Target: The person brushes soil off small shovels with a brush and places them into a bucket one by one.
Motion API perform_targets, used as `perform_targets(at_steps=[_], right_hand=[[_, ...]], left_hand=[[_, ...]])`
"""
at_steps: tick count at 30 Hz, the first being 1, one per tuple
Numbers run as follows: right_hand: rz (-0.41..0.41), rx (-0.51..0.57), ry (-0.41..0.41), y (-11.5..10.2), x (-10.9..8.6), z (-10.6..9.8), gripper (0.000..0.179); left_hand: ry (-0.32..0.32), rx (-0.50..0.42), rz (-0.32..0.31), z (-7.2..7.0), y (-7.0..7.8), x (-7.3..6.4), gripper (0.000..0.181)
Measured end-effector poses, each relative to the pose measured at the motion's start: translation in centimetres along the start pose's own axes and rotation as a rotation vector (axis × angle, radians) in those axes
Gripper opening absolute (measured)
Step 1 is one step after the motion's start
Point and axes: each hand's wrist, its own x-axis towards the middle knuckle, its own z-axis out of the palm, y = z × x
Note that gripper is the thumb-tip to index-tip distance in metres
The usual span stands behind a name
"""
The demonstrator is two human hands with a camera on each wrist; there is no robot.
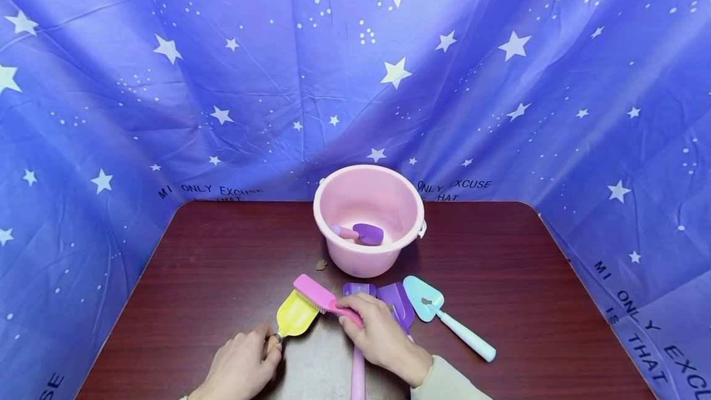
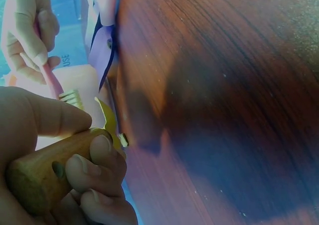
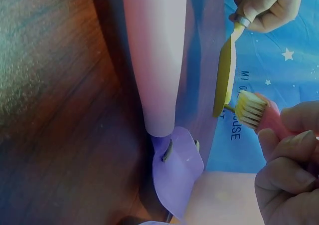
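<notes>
My left hand (image 1: 241, 360) grips the wooden handle (image 2: 45, 177) of a small yellow shovel (image 1: 298, 313), held above the table in front of me. Between the thumb and fingers of my right hand (image 1: 380, 332) is a pink brush (image 1: 313, 292), its pale bristles (image 3: 249, 110) pointing down at the yellow blade. In the head view the brush head overlaps the blade's far right edge; whether the bristles touch it I cannot tell. Beneath and beside my right hand lie purple shovels (image 3: 177, 175), one with a pink handle (image 1: 358, 372), partly hidden by the hand.
A pink bucket (image 1: 363, 261) stands at the table's far side, with a purple-bladed shovel (image 1: 368, 234) inside. To the right lies a light blue trowel (image 1: 424, 298) with a brown bit on it. Another brown bit (image 1: 321, 265) rests near the bucket. Starry blue cloth (image 1: 266, 79) surrounds the table (image 1: 222, 264).
</notes>
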Motion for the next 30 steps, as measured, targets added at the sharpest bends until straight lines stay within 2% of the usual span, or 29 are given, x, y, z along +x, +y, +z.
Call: perform_targets(at_steps=[12, 18, 24, 30], right_hand=[[0.032, -0.1, 0.054, 0.5, -0.2, 0.1, 0.022], [0.012, -0.055, 0.055, 0.0, -0.3, 0.1, 0.023], [-0.074, 0.017, -0.003, -1.4, -0.8, 0.6, 0.022], [-0.182, 0.052, 0.001, -2.1, -1.2, 1.2, 0.023]], left_hand=[[-0.015, -0.009, -0.007, -0.1, -0.1, -0.1, 0.028], [-0.012, -0.005, -0.01, 0.0, -0.3, -0.2, 0.028], [-0.001, 0.002, -0.014, 0.0, -0.1, -0.1, 0.027], [0.004, -0.005, -0.021, -0.2, 0.0, -0.1, 0.023]])
